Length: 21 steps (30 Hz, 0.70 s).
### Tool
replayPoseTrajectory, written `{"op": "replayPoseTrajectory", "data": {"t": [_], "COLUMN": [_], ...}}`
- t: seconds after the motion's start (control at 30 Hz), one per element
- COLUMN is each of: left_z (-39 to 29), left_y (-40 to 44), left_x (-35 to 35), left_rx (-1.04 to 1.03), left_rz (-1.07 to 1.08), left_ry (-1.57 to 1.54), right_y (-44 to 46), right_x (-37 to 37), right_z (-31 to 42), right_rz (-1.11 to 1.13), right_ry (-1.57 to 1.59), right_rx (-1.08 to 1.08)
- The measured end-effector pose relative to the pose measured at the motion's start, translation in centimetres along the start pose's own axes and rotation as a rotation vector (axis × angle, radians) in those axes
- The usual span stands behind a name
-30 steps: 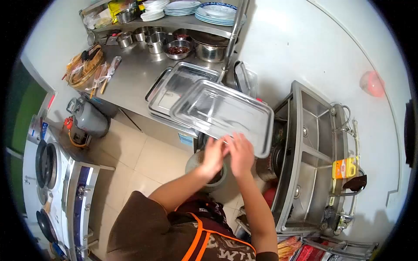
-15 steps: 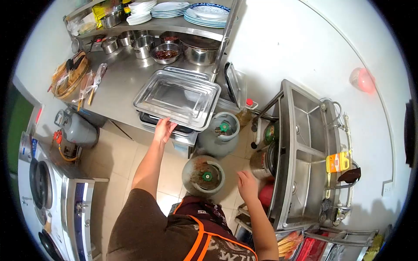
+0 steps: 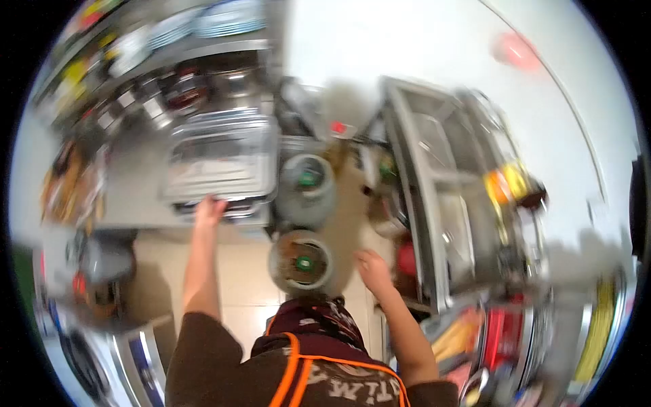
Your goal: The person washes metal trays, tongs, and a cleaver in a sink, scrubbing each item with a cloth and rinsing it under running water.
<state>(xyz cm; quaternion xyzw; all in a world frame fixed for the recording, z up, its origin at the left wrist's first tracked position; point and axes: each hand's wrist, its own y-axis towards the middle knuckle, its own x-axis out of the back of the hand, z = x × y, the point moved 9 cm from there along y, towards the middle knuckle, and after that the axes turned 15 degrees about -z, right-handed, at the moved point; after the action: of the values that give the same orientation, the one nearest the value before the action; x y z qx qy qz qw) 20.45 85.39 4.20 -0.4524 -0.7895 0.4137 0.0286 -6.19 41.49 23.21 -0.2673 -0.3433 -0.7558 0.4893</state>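
Observation:
The whole view is smeared by motion. My left hand [image 3: 211, 209] is at the front edge of a metal tray [image 3: 220, 161], which lies on top of other trays at the right end of the steel counter [image 3: 132, 180]. Its fingers look bent at the rim; whether they grip it is too blurred to tell. My right hand [image 3: 371, 266] hangs over the floor, between a gas cylinder [image 3: 302, 261] and the sink unit, touching no object that I can make out. Its fingers are blurred.
A second gas cylinder [image 3: 305, 190] stands beside the counter. The steel double sink [image 3: 434, 197] is on the right, with a yellow bottle [image 3: 507, 183] at its far side. Stacked plates [image 3: 227, 18] sit on the shelf. A basket [image 3: 64, 180] is on the counter's left.
The tray was first held out over the floor by both hands, then came onto the stack at the counter. My right hand has left it. The view has since turned to the right.

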Motion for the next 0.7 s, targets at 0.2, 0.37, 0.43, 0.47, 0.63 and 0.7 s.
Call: {"op": "replayPoseTrajectory", "data": {"t": [0.2, 0.37, 0.43, 0.47, 0.63, 0.7], "left_z": [-3.2, -6.5, -1.3, 1.8, 14.5, 19.3], "left_y": [-2.7, -8.7, -17.4, -22.8, -46.5, -54.1], "left_x": [0.2, -2.7, -12.0, -16.7, -32.4, -35.8], "left_rx": [0.100, -0.651, -0.616, -0.562, -0.379, -0.135], "left_rz": [-0.030, -0.250, 0.264, 0.508, 1.299, 1.591], "left_ry": [0.101, 0.334, 0.529, 0.558, 0.824, 0.718], "right_y": [-0.3, -3.6, -5.3, -6.1, -8.5, -9.6], "right_x": [3.6, 12.1, 15.3, 17.3, 31.4, 35.8], "right_z": [-1.8, -5.8, -7.4, -7.9, -4.1, -2.7], "right_rz": [-0.096, -0.383, -0.452, -0.485, -0.663, -0.691], "right_ry": [-0.017, 0.073, 0.010, -0.044, 0.141, 0.559], "right_rx": [-0.075, -0.321, -0.347, -0.347, -0.311, -0.389]}}
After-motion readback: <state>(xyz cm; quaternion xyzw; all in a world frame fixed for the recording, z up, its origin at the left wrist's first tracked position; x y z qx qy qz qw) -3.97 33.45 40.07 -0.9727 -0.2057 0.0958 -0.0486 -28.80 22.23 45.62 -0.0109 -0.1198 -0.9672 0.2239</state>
